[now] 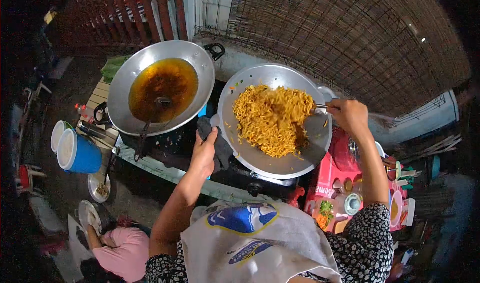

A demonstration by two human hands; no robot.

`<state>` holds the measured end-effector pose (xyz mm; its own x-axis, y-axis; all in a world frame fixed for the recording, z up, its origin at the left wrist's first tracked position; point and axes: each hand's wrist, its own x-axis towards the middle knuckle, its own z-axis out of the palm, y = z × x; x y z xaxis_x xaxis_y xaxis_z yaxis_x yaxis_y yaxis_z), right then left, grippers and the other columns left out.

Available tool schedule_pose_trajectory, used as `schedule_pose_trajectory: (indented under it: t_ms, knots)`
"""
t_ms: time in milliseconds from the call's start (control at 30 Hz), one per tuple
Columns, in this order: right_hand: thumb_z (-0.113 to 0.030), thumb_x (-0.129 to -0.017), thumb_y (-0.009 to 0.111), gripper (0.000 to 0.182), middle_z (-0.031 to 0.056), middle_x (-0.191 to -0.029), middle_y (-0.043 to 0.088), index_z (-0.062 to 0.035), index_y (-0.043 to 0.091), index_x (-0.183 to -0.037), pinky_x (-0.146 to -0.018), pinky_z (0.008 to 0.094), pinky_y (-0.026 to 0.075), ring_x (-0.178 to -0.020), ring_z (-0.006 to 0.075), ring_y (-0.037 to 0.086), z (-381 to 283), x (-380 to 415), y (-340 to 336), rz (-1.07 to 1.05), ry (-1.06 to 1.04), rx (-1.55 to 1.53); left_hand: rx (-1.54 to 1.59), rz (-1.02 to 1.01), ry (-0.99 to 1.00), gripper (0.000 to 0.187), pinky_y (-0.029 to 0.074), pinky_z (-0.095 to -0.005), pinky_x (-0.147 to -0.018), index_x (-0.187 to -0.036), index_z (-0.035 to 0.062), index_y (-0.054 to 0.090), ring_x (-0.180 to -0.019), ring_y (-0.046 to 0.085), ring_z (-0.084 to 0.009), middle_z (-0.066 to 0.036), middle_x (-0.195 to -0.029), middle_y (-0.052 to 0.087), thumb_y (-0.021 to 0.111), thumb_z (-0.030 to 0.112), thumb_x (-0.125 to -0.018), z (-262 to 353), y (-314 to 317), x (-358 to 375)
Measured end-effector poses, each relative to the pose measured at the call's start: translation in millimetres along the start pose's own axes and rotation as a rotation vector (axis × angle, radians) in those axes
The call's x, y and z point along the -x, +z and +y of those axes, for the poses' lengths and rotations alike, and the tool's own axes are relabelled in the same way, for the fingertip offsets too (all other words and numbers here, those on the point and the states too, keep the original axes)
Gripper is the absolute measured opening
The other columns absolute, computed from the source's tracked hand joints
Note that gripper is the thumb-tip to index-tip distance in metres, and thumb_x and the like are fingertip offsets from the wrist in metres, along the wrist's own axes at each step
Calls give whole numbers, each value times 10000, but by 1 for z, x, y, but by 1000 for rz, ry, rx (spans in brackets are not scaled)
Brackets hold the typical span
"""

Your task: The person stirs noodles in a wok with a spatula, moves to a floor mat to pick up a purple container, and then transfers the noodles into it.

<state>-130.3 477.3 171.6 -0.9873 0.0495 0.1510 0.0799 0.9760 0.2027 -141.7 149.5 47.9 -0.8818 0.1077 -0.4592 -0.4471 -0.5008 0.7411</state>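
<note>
A silver wok (pixel 260 160) full of yellow fried noodles (pixel 272 118) sits tilted on a dark stove. My left hand (pixel 205 150) grips the wok's near-left handle through a dark cloth (pixel 218 144). My right hand (pixel 350 114) holds a metal spatula (pixel 320 106) whose blade lies at the noodles' right edge. I wear a white apron with a blue print (pixel 250 233) and dotted sleeves.
A second wok (pixel 125 83) with brown oil and a ladle stands to the left. Blue and white buckets (pixel 75 153) stand on the ground at left. A person in pink (pixel 122 253) crouches lower left. Small bowls and condiments crowd a pink-covered table (pixel 325 183) on the right.
</note>
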Motion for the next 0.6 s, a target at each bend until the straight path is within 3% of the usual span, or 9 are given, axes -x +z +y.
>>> schedule_pose_trajectory:
  t_ms: [100, 267, 333, 400, 467, 600]
  knots:
    - [-305, -719, 593, 169, 67, -711, 624, -230, 666, -851, -556, 347, 469, -636, 243, 605, 8, -7, -6, 98, -97, 74, 3, -74, 7, 456, 409, -327, -841, -1254, 124, 295, -1019, 460, -179, -55, -1142, 449, 512, 183, -857, -5, -13, 0]
    - [-295, -718, 602, 166, 54, -747, 631, -201, 659, -843, -548, 356, 468, -638, 244, 604, 34, -59, 25, 7, -69, 225, -75, -114, 104, 488, 365, -297, -885, -1275, 106, 257, -1046, 429, -163, -51, -1167, 426, 505, 186, -862, -20, -20, -4]
    - [-307, -719, 610, 176, 51, -771, 635, -190, 656, -843, -572, 350, 468, -681, 247, 604, 37, -80, 70, -58, -172, 106, -116, -97, 135, 498, 352, -290, -895, -1282, 99, 241, -1057, 416, -158, -51, -1175, 416, 499, 190, -867, -19, -18, -5]
    - [-352, -737, 581, 187, 68, -790, 631, -217, 653, -844, -626, 352, 471, -739, 253, 599, 15, -89, 123, -27, -380, -233, -146, -100, 125, 511, 345, -288, -896, -1293, 99, 212, -1068, 400, -154, -52, -1193, 396, 486, 208, -876, -21, -17, -6]
    - [-327, -714, 623, 169, 58, -820, 634, -211, 658, -831, -657, 331, 460, -775, 238, 593, -7, -95, 143, -234, -358, -536, -147, -78, 127, 512, 338, -287, -900, -1295, 97, 206, -1069, 399, -155, -53, -1193, 395, 481, 214, -879, -16, -10, 0]
    - [-272, -698, 653, 132, 52, -819, 636, -207, 662, -813, -658, 327, 458, -755, 228, 595, 11, -91, 130, -331, -327, -816, -184, -72, 119, 500, 323, -287, -910, -1297, 102, 202, -1076, 391, -155, -58, -1196, 391, 465, 220, -888, -19, -16, -3]
